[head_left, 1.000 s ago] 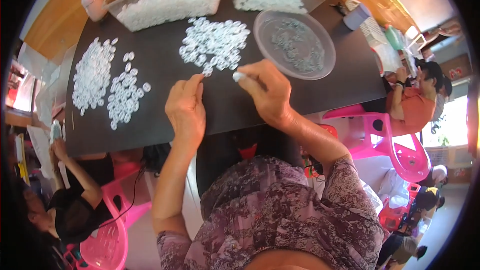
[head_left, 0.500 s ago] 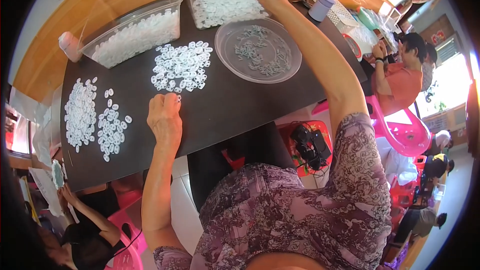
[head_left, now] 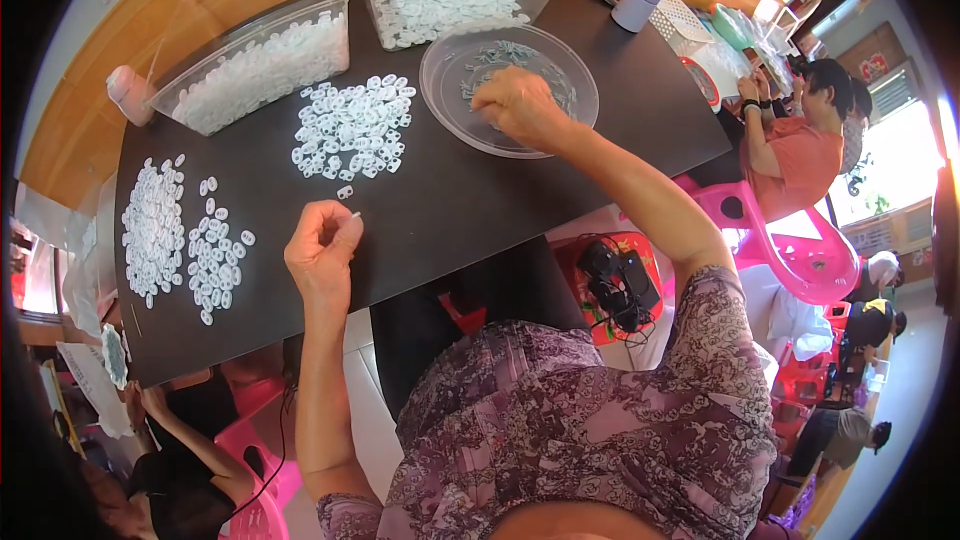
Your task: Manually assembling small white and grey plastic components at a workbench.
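Note:
My left hand [head_left: 322,245] is raised over the front edge of the dark table, thumb and fingertips pinched on a small white plastic piece [head_left: 356,216]. My right hand [head_left: 520,105] reaches into a round clear tray [head_left: 455,138], its fingers bent down and drawn together. Small grey-green parts [head_left: 500,52] lie scattered in that tray; whether the fingertips hold one is hidden. Beyond my left hand spreads a heap of white oval pieces with holes [head_left: 355,125], and a single white piece [head_left: 345,192] lies just in front of it.
Two clear bins of white pieces [head_left: 265,75] [head_left: 450,5] stand along the back. More white ovals [head_left: 152,230] lie in piles at the left. A lidded cup [head_left: 638,2] and a perforated white basket [head_left: 682,25] stand at the back right. Other people sit at both sides.
My right hand has come back from the far bin and down into the round tray. The left hand has turned up, showing a white piece in its pinch.

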Demonstrator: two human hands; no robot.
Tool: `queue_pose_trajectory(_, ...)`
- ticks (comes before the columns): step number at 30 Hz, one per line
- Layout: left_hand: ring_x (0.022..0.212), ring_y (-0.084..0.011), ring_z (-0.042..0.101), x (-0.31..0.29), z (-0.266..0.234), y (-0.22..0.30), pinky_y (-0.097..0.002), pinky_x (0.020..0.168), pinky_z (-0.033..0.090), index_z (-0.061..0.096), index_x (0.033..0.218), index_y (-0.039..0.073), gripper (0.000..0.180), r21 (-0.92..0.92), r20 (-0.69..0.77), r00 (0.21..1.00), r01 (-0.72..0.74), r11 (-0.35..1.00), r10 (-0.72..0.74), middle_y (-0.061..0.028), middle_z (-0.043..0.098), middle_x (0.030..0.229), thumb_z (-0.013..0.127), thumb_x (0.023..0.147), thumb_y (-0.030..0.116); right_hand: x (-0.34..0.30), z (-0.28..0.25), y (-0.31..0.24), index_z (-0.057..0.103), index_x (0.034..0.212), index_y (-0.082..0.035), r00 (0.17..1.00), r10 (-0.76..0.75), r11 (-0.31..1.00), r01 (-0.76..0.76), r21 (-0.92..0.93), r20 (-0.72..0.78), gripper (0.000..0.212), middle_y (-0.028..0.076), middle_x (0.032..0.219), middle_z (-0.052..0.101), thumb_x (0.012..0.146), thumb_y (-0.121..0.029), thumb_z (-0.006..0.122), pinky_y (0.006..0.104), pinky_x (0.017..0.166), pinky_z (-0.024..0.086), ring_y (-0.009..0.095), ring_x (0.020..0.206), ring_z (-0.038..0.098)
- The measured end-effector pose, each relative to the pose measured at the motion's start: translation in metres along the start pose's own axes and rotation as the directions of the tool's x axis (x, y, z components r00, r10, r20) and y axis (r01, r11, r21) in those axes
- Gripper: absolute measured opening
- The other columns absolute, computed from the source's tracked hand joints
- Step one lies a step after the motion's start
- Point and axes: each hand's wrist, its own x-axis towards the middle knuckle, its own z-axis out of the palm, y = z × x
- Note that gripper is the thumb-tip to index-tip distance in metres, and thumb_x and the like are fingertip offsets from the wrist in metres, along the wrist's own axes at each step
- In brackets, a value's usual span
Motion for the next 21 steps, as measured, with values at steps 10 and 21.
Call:
queue_pose_trajectory(10, 0.058, -0.009, 0.048, -0.019, 0.008, 0.015, -0.0212, 0.053, 0.04, 0.06, 0.088, -0.002, 0.007, -0.424, -0.068, 0.97, 0.183, 0.887, -0.233, -0.0018, 0.055, 0.072, 0.063, 0.082, 0.001, 0.006, 0.017, 0.004, 0.056, 0.071, -0.005, 0.989, -0.093, 0.985, 0.108, -0.136, 0.114, 0.006, 0.011, 0.076, 0.054, 0.067, -0.002, 0.06, 0.0406, 0.068, 0.043, 0.031, 0.079, 0.052)
queue_pose_trajectory(21, 0.058, -0.0103, 0.054, -0.032, 0.006, 0.015, -0.0217, 0.052, 0.043, 0.057, 0.09, -0.001, 0.007, -0.548, 0.007, 0.961, 0.236, 0.803, -0.278, -0.0084, 0.061, 0.077, 0.058, 0.087, 0.005, 0.016, 0.012, -0.007, 0.055, 0.07, -0.001, 0.951, -0.135, 0.903, 0.233, -0.361, 0.278, 0.007, 0.016, 0.077, 0.057, 0.065, -0.004, 0.057, 0.041, 0.071, 0.046, 0.033, 0.079, 0.054)
